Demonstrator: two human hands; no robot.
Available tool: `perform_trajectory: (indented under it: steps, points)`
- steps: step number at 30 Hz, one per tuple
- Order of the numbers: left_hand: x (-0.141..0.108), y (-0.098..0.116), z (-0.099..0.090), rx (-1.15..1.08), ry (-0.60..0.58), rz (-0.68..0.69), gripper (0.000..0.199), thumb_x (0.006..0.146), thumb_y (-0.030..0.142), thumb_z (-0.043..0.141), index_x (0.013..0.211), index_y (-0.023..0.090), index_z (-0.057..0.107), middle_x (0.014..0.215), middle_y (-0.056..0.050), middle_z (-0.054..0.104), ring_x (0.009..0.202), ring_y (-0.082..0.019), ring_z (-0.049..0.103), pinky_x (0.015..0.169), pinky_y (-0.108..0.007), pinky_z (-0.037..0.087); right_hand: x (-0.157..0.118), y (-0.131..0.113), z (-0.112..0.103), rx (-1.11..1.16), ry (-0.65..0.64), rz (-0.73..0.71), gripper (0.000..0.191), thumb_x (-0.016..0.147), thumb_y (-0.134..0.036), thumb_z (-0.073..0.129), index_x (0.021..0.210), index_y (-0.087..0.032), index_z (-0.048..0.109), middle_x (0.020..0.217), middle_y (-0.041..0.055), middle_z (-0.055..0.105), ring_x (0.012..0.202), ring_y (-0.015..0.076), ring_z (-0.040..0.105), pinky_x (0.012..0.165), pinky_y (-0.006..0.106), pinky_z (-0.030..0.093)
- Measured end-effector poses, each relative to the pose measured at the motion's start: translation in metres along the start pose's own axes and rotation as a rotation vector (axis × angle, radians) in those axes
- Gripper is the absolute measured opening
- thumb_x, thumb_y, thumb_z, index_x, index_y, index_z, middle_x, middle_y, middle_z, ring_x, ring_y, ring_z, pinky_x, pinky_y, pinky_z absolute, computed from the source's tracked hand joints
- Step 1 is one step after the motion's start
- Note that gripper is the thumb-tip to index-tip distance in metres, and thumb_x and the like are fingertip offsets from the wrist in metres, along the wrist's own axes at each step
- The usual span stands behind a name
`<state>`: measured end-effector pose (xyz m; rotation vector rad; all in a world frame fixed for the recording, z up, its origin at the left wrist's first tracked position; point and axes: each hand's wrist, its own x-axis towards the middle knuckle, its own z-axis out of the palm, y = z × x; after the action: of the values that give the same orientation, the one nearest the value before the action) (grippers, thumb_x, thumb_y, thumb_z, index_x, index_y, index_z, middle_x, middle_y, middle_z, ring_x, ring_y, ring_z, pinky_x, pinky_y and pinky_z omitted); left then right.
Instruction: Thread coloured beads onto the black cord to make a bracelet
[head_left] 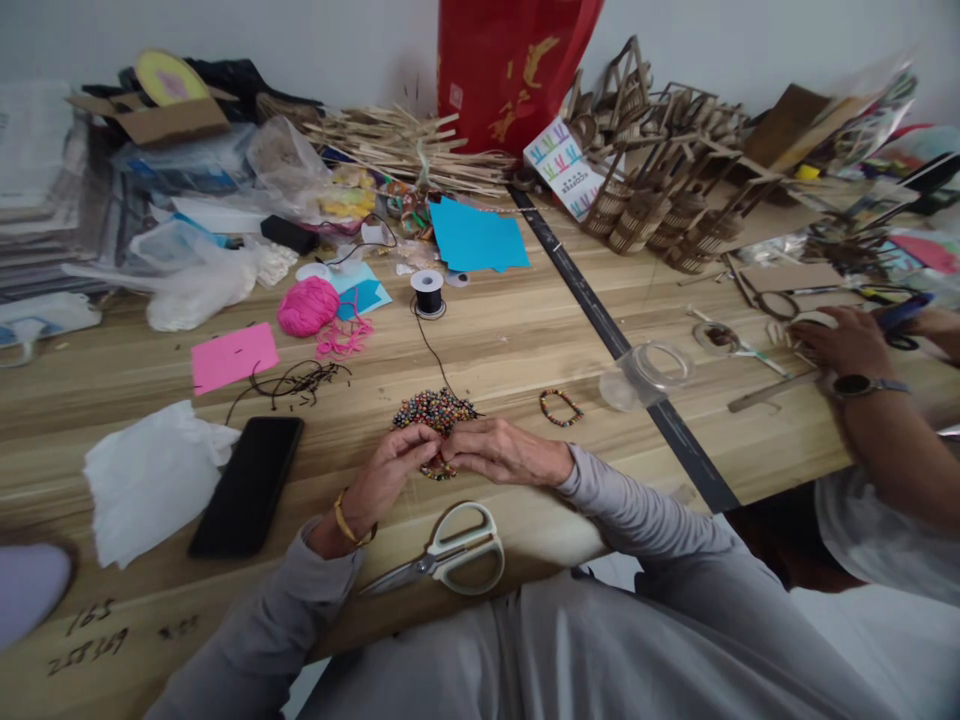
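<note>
My left hand [394,465] and my right hand [506,452] meet at the table's front, fingertips pinched together around a beaded strand [439,472]. Colourful beads of it hang just below the fingers; the pinched part is hidden. Right behind the hands lies a heap of small multicoloured beads [429,408]. Thin black cord [435,352] runs from a spool [428,295] down to the heap and my right hand. A beaded bracelet [560,408] rests to the right. Below the hands lie white-handled scissors [450,555], blades pointing left.
At left are a black phone [247,487], white tissue [157,480], black cord scraps [296,382] and pink yarn [308,306]. A tape roll [649,372] sits on the dark strip [585,290]. A co-worker's hand [844,345] is at right. Wooden sticks [405,145] and small baskets [637,215] crowd the back.
</note>
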<state>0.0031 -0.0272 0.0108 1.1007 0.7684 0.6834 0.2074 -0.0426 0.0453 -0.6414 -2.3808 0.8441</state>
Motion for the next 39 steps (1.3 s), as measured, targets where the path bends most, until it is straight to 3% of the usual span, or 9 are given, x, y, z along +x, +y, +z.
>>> perform_trajectory:
  steps: [9,19,25,39]
  points:
    - [-0.0013,0.0053,0.001,0.158,-0.059,-0.016,0.03,0.074,0.041,0.07,0.077,0.012,0.063,0.068,-0.001,0.061,0.065,-0.013,0.056,0.062,-0.024,0.047,-0.002,-0.0024,0.0058,0.016,0.045,0.185,0.012,0.098,-0.021,0.039,0.097,-0.015,0.049,0.069,-0.0012,0.053,0.056,0.0091,0.045,0.057,0.02,0.035]
    - [-0.004,0.0077,0.0062,0.264,0.086,0.08,0.025,0.071,0.037,0.072,0.073,0.013,0.064,0.066,-0.002,0.066,0.061,-0.013,0.06,0.059,-0.023,0.052,-0.001,-0.0029,0.0076,0.137,0.106,0.278,0.009,0.097,-0.02,0.038,0.094,-0.016,0.046,0.067,-0.0051,0.04,0.055,0.0075,0.035,0.055,0.02,0.029]
    - [-0.0047,0.0072,0.0059,0.29,0.098,0.114,0.024,0.072,0.036,0.072,0.072,0.013,0.065,0.066,-0.003,0.068,0.061,-0.014,0.062,0.06,-0.024,0.053,-0.0017,-0.0006,0.0086,0.164,0.121,0.29,0.01,0.097,-0.022,0.038,0.094,-0.016,0.045,0.068,-0.005,0.041,0.056,0.008,0.035,0.057,0.02,0.03]
    - [-0.0034,0.0049,0.0052,0.256,0.069,0.053,0.024,0.07,0.035,0.074,0.073,0.013,0.066,0.064,-0.003,0.069,0.059,-0.015,0.064,0.059,-0.025,0.053,-0.0009,-0.0031,0.0091,0.108,0.115,0.281,0.011,0.096,-0.022,0.041,0.093,-0.014,0.048,0.065,-0.0052,0.043,0.054,0.0074,0.036,0.055,0.02,0.029]
